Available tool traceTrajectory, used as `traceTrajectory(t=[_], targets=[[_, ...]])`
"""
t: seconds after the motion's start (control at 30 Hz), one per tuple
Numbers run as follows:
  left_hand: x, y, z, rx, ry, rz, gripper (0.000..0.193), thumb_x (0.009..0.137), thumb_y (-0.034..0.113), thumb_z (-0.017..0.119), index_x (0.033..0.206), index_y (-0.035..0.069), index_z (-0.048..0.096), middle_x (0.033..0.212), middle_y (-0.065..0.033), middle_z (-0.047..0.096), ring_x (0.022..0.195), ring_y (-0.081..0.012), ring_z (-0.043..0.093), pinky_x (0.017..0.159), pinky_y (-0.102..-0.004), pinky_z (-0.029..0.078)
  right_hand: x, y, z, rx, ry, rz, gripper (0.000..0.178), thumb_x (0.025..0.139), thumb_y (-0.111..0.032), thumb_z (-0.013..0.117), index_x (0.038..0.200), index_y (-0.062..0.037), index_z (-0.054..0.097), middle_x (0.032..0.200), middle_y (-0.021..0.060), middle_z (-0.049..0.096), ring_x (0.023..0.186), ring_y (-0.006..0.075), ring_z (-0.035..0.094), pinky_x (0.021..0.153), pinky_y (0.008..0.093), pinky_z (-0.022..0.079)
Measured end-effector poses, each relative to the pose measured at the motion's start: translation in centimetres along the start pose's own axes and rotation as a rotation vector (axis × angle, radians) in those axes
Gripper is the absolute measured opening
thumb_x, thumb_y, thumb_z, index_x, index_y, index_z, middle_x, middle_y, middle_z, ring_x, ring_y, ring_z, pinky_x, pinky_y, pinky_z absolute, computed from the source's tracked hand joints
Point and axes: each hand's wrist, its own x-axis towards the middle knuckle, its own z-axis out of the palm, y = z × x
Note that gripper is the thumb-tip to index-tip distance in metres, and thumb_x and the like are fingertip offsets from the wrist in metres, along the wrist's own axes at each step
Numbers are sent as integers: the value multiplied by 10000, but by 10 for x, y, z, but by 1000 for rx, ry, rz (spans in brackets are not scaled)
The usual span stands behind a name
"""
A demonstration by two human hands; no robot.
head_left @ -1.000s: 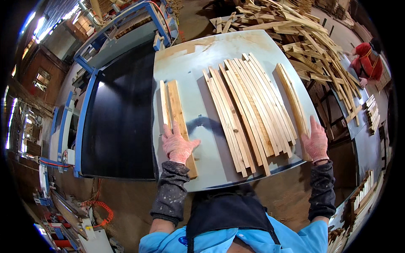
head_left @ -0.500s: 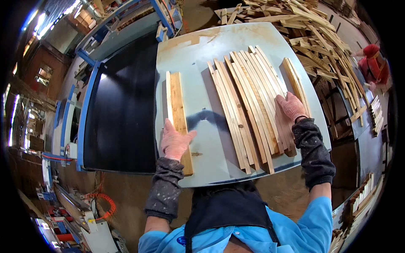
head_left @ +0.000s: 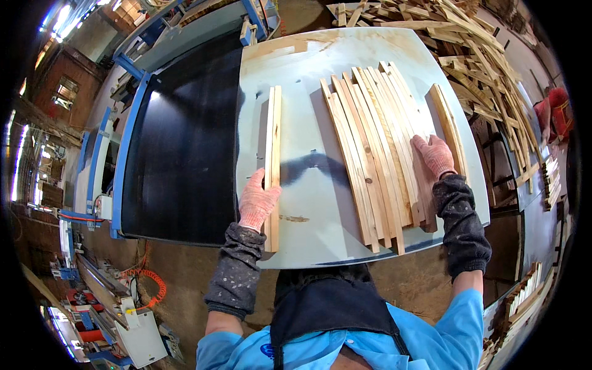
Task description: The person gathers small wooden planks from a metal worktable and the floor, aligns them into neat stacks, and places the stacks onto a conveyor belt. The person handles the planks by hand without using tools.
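Note:
My left hand, in a pink knit glove, closes around the lower half of a narrow wooden piece. A lengthwise line runs along this piece; whether it is one strip or two side by side I cannot tell. It lies lengthwise at the left of the pale tabletop. My right hand, gloved alike, rests with its fingers extended on the right edge of a row of wooden strips. Those strips lie side by side with uneven ends. Just right of that hand lies a separate wooden strip.
A black conveyor-like bed with a blue frame adjoins the table's left edge. Behind and to the right rises a heap of loose wood strips. A person in red stands at the far right. An orange coiled hose hangs lower left.
The wooden piece under my left hand has been turned so that a narrower side shows, and my left hand has closed around it. My right hand stays at the row's right edge. The view shifted slightly.

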Motion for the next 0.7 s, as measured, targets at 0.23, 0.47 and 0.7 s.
traceTrajectory(t=[0.23, 0.47, 0.7], targets=[[6, -10, 7, -410, -171, 43, 522, 975, 162, 810, 1472, 73, 678, 1239, -74, 781, 1067, -155, 726, 986, -328, 576, -42, -49, 19, 149, -60, -76, 815, 989, -641, 735, 1351, 89, 703, 1179, 281, 802, 1103, 387, 788, 1016, 442, 600], [20, -43, -29, -54, -58, 112, 735, 1020, 395, 767, 1589, -18, 554, 1516, -234, 655, 1342, -351, 669, 1166, -459, 504, -93, -161, 62, 340, -266, -103, 732, 953, -552, 823, 1349, 54, 717, 1139, 206, 826, 1034, 302, 806, 991, 409, 616], [47, -163, -174, -58, -83, 104, 993, 966, 513, 788, 1708, -5, 375, 1571, -308, 585, 1458, -426, 580, 1233, -494, 459, -153, -318, 152, 327, -293, -157, 806, 920, -562, 838, 1354, 97, 672, 1210, 252, 798, 1127, 336, 787, 1025, 424, 602]])
